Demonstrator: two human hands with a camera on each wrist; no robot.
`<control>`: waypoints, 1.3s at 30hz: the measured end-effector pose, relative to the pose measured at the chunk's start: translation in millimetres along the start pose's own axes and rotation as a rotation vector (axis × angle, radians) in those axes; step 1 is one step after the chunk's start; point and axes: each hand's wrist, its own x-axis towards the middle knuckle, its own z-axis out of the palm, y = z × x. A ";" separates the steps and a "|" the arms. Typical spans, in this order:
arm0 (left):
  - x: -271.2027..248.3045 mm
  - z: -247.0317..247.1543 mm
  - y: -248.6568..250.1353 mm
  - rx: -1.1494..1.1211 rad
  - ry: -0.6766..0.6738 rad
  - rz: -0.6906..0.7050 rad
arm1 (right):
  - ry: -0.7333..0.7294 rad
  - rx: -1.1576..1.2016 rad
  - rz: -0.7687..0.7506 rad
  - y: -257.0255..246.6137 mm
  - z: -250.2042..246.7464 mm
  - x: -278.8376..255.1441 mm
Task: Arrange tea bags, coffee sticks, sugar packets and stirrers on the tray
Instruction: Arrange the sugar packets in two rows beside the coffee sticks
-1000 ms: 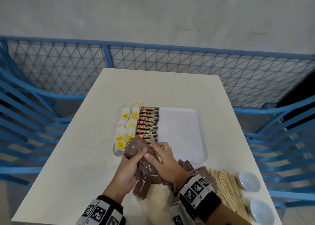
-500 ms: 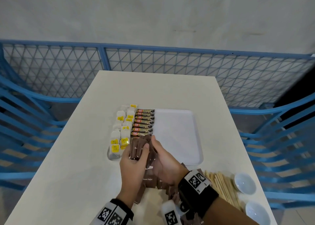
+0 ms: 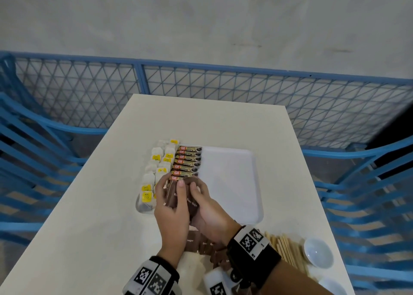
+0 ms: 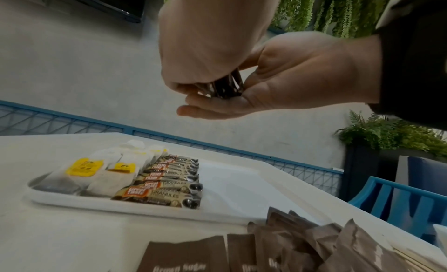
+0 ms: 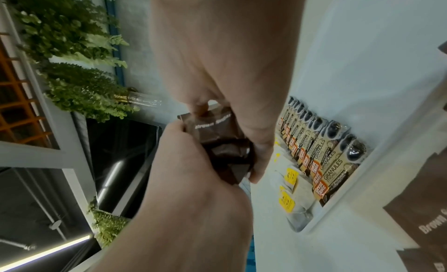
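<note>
With both wrists raised over the near left corner of the white rectangular plastic tray [image 3: 232, 183], I see my left hand [image 3: 171, 209] and my right hand [image 3: 210, 214] clamped together on one small stack of brown paper sugar packets [image 3: 182, 199]. Each packet is flat, matte dark brown, with white "Brown Sugar" lettering; from the left wrist view I can see the stack edge-on, several thin layers pinched between the two palms. Left thumb lies across the top packet's face, fingers curled behind. Right fingers curl round the stack's other side.

On the tray: white tea bags with yellow tags [image 3: 156, 174] in two columns along the left edge, then a neat column of brown-and-orange coffee sticks [image 3: 188, 163] (printed "GRANULES"), touching side by side.

More loose brown sugar packets [image 4: 278, 245] lie heaped on the white table [image 3: 89, 205] just below the tray. Pale wooden stirrers [image 3: 288, 250] lie beside two small white bowls [image 3: 317, 252] at the near right.
</note>
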 end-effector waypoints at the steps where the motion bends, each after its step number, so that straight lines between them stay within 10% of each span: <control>1: 0.8 1.6 0.9 0.012 -0.001 0.005 | -0.017 -0.006 -0.021 -0.9 -1.2 -0.6; 10: 7.7 15.8 -4.5 -0.011 0.022 -0.151 | -0.050 -0.372 -0.169 -12.3 -21.9 -5.2; 18: 16.9 -7.8 4.6 -0.265 -0.335 -0.376 | -0.019 -0.186 -0.184 -13.7 -15.0 0.2; 27: 31.2 -11.2 6.7 -0.400 -0.387 -0.600 | 0.339 -1.073 -0.402 -6.7 -15.9 23.6; 39: 72.6 -15.5 -2.3 -0.282 -0.229 -0.533 | 0.156 -0.460 -0.143 -29.8 -28.4 34.4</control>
